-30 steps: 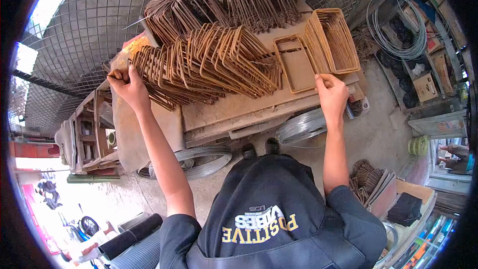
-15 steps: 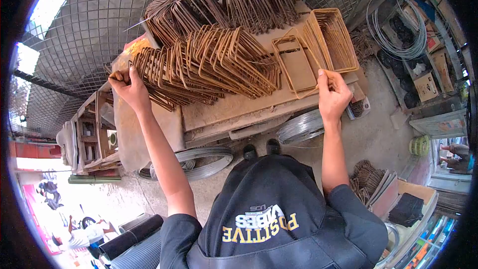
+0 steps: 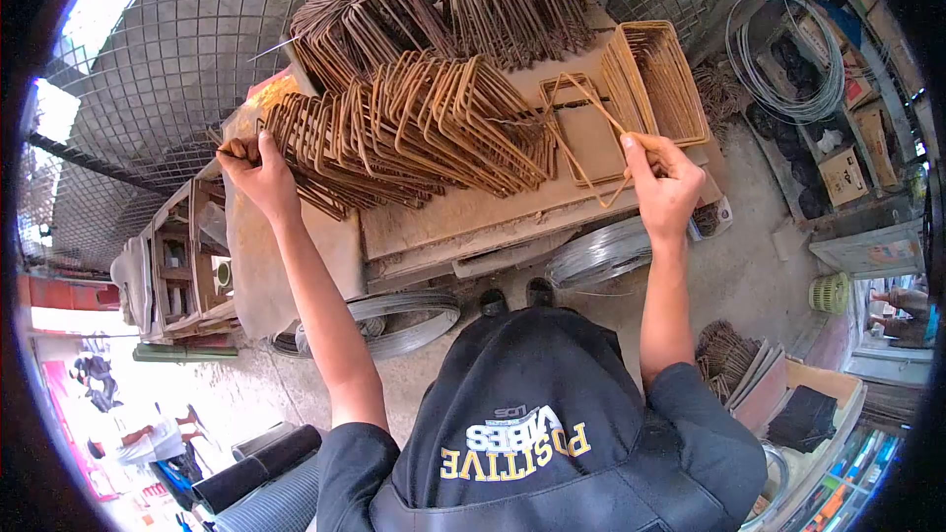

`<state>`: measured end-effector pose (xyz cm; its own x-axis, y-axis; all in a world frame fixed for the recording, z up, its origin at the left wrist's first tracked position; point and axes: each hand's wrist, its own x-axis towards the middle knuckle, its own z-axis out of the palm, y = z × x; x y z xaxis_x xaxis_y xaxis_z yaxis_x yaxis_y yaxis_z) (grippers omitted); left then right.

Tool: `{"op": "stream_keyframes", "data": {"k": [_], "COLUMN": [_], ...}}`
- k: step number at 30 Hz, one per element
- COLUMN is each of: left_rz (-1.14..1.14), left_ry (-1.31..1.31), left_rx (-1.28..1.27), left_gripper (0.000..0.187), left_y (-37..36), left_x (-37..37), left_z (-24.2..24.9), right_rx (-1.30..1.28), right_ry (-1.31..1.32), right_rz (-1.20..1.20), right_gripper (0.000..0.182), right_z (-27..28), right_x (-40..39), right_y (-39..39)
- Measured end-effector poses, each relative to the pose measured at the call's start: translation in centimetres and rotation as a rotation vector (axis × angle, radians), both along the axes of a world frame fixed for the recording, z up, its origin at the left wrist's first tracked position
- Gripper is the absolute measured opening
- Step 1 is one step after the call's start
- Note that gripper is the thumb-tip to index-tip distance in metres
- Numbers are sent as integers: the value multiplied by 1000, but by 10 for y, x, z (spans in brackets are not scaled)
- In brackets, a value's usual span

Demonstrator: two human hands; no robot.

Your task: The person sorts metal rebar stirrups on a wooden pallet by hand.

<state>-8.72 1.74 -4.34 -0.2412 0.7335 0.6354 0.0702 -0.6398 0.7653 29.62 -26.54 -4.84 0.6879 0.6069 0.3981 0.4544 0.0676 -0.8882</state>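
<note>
Wire frame (image 3: 595, 104) is pinched by one side between thumb and fingers of our right hand (image 3: 668, 182), tilted, over the flat frame (image 3: 606, 180) just left of that grip. A second ago our fingertips sat at that flat frame's near right corner; now the hand is slightly further right and the held piece has swung out clearly. Left hand (image 3: 261, 177) hasn't really moved: fingers curled at the far end of the slanted row (image 3: 424, 123), and we can't tell what, if anything, it holds. Nested stack (image 3: 631, 79) sits just beyond the right grip, unchanged. Two darker bundles (image 3: 370, 15) (image 3: 517, 0) stand further back, between our hands. Person in pale clothing (image 3: 153, 436), well beyond our left elbow, has shifted. Surface: dusty brown worktable (image 3: 473, 222), bare strip along the edge between our hands. Room: mesh (image 3: 197, 59) behind the bundles, silvery wire coil (image 3: 606, 254) on the floor below the right grip, another loose coil (image 3: 788, 59) by the shelving well to its right.
</note>
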Motion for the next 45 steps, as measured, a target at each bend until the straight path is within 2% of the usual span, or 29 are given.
{"op": "stream_keyframes", "data": {"k": [4, 6, 9, 13, 15, 16, 19, 20, 21, 24, 31, 33, 34, 35, 38, 42, 44, 45], "left_rz": [5, 11, 10, 4, 4, 4, 25, 26, 39, 54, 67, 83, 97, 97, 95, 80, 109, 95], "left_ry": [1, 10, 7, 1, 0, -1, 16, 17, 38, 57, 22, 40, 57, 58, 58, 59, 94, 78], "left_rx": [17, 10, 5, 16, 18, 21, -24, -24, -23, -14, 1, -12, -22, -22, 8, 10, -4, -2], "left_gripper": [31, 31, 30, 29, 29, 28, 28, 28, 28, 29, 29, 30, 30, 30, 29, 28, 28, 29], "left_y": [1, 0, 0, -3, -2, -1, -1, -1, -2, -4, -6, -7, -7, -7, -4, -2, -2, -3], "left_x": [0, -1, 0, 2, 2, 2, 0, 1, 1, 3, 4, 4, 4, 4, 4, -3, -2, -1], "left_z": [-1, -1, 0, 2, 2, 2, 1, 2, 2, 4, 6, 7, 8, 8, 5, 2, 3, 3], "right_rx": [37, 147, 248, 246, 68, -17, 76, 26, 24, -79, -225, -197, -238, -238, -286, -198, -104, -104], "right_ry": [110, 132, 157, 122, 156, 147, 114, 134, 136, -16, -37, -371, -383, -383, -643, -690, -726, -728], "right_rz": [26, 137, 214, 289, 379, 432, 547, 622, 623, 616, 621, 686, 688, 688, 505, 394, 357, 356], "right_gripper": [19, 25, 23, 23, 25, 33, 43, 50, 50, 51, 54, 55, 64, 64, 76, 64, 43, 43], "right_z": [21, 23, 30, 41, 48, 47, 40, 38, 37, 34, 30, 32, 33, 32, 25, 19, 14, 10], "right_x": [-5, -1, -2, -2, -2, 1, -6, -7, -9, -17, -19, -26, -34, -41, -57, -61, -56, -55], "right_y": [3, 9, 18, 35, 43, 49, 77, 84, 88, 100, 90, 77, 72, 70, 69, 76, 83, 88]}}
